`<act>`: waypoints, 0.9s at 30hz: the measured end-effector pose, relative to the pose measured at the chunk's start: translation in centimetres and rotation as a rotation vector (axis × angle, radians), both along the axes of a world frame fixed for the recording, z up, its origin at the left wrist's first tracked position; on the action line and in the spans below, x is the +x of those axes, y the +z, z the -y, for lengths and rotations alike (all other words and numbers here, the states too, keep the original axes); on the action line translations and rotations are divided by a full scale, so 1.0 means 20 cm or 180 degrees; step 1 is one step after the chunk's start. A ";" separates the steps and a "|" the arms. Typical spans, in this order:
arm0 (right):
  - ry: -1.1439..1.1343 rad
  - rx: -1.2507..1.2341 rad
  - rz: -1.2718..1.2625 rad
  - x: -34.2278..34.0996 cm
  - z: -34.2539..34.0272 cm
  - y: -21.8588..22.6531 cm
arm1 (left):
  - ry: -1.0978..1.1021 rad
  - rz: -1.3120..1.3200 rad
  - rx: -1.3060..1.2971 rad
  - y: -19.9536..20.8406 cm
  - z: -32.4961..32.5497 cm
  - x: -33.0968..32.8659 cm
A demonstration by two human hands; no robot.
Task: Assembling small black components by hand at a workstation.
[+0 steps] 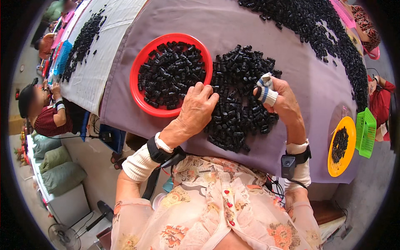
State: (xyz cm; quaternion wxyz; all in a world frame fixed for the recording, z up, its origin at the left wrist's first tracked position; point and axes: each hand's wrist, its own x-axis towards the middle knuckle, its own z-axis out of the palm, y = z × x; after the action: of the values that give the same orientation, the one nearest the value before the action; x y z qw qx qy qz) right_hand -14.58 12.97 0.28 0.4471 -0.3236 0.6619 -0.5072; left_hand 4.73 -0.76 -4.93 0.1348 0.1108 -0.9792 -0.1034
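Hands first: my left hand (pixel 196 109) lies palm down with its fingers curled, fingertips resting on the near edge of the heap of small black plastic parts (pixel 239 96) just beside the red round tray (pixel 139 62). I cannot tell whether that grip pinches a part underneath. My right hand (pixel 280 98) hovers at the heap's right side, its thumb and forefinger wrapped in white-and-blue fabric finger guards (pixel 265 89) and pressed close together; any piece between them is too small to make out. The heap sits in the middle of the purple-covered surface (pixel 250 29), touching the tray, which is itself filled with the same black parts. A yellow dish (pixel 333 162) and a green basket (pixel 366 132) stand well apart on my right.
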 end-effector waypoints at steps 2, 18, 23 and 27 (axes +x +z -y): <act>0.0054 -0.0028 -0.0004 0.01 0.01 -0.03 | -0.0040 0.0003 -0.0084 -0.01 0.01 -0.02; 0.0231 0.0023 -0.0080 0.05 0.06 -0.05 | 0.0176 -0.0686 0.1918 0.16 0.08 -0.09; 0.0334 -0.0047 -0.0385 0.08 0.12 0.00 | 0.0309 -0.0553 0.3625 0.24 0.06 -0.09; 0.0515 -0.0086 -0.0407 0.09 0.13 0.01 | 0.0288 -0.0483 0.4254 0.26 0.07 -0.07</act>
State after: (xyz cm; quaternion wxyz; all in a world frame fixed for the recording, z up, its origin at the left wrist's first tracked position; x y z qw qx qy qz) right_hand -12.75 10.33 0.57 0.4390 -0.4137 0.6540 -0.4566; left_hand 3.23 -2.15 0.29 0.1100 0.2037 -0.6869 -0.6889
